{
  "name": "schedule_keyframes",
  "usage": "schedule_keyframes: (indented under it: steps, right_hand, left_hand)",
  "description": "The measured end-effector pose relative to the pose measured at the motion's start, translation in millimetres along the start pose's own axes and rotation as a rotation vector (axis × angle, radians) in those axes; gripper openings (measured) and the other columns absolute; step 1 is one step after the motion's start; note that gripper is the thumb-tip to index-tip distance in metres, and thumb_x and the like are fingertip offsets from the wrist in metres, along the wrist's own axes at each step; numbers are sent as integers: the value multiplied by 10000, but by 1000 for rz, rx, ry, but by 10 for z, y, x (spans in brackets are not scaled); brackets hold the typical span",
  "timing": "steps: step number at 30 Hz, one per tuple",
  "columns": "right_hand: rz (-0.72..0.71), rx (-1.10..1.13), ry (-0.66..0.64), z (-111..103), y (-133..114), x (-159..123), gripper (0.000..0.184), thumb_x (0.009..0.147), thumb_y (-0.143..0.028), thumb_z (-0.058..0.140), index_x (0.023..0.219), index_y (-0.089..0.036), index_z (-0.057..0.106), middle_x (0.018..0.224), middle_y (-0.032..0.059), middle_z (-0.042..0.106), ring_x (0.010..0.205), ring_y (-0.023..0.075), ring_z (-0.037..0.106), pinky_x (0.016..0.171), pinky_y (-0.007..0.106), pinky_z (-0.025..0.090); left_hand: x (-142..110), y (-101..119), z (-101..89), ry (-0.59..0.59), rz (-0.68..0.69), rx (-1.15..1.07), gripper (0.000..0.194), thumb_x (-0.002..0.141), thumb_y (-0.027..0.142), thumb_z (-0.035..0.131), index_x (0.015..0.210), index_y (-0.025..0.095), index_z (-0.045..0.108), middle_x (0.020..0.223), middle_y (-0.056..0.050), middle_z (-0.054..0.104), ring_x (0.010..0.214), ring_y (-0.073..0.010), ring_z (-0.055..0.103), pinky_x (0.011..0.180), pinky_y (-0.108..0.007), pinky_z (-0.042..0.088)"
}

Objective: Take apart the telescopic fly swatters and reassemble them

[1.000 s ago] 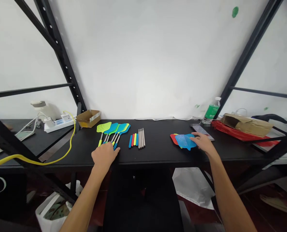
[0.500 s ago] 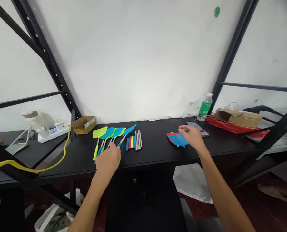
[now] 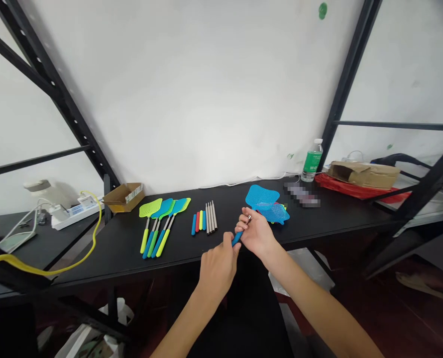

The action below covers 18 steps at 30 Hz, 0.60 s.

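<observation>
My left hand [image 3: 218, 271] and my right hand [image 3: 255, 232] meet over the table's front edge. Both hold a short rod with a blue grip [image 3: 237, 238] and a metal tip. Behind my right hand lie blue mesh fly swatter heads [image 3: 262, 196], overlapping a red one [image 3: 271, 209]. Further left, several assembled fly swatters [image 3: 162, 223] with lime, green and blue parts lie side by side. Next to them are several coloured grips [image 3: 198, 223] and several metal rods [image 3: 210, 217].
A black table [image 3: 225, 196] stands between black metal shelf uprights. On it are a cardboard box [image 3: 123, 197], a green-labelled water bottle [image 3: 311, 161], a blurred flat object [image 3: 301, 194] and a red bag [image 3: 352, 186] under a brown paper package [image 3: 363, 174].
My hands have come together at the table's middle, holding the blue-gripped rod. Earlier my left hand was at the swatter row and my right hand at the mesh heads. The view has shifted slightly.
</observation>
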State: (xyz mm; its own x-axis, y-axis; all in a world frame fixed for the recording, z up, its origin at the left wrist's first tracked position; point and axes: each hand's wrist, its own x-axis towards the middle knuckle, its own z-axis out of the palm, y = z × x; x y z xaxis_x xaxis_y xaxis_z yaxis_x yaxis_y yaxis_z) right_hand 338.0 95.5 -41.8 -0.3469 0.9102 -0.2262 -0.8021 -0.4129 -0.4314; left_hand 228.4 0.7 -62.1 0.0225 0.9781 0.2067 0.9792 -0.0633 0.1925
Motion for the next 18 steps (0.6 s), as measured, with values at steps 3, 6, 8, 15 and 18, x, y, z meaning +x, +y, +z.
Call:
schedule_keyframes:
  steps: [3,6,8,15,18]
  right_hand:
    - [-22,44,6,-46,-73,23,232,957,-264,545,743,-182,508,441,-125,216,342,54,177,337,183,203]
    - [-29,12,12,-60,-131,22,308,960,-375,575,728,-186,501,430,-136,142,347,55,97,315,189,140]
    - [-28,0,-8,-39,-163,2,350,958,-425,583,717,-189,490,430,-139,123,356,54,73,311,186,124]
    - [-91,-18,-162,102,-312,-178,411,893,-505,670,720,-207,445,427,-148,117,375,52,29,313,178,122]
    - [-102,-40,-209,139,-343,-231,443,894,-565,638,721,-222,418,414,-146,98,377,61,8,317,185,111]
  left_hand:
    - [-65,-16,57,-71,34,37,371,1047,396,227,992,193,533,697,-57,647,607,-250,641,520,-296,192]
    - [-103,-35,57,-80,66,-68,412,1048,411,207,848,201,499,618,-27,551,548,-202,556,531,-304,171]
    - [-106,-31,33,-70,92,-270,435,1045,452,211,765,207,438,592,2,474,530,-164,477,539,-297,187]
    - [-86,4,-31,-533,-46,-1452,491,950,659,377,732,218,380,490,101,228,422,-78,152,433,-231,161]
    - [-77,6,-20,-802,-117,-1831,485,931,657,440,728,227,349,431,130,174,370,-62,70,391,-216,136]
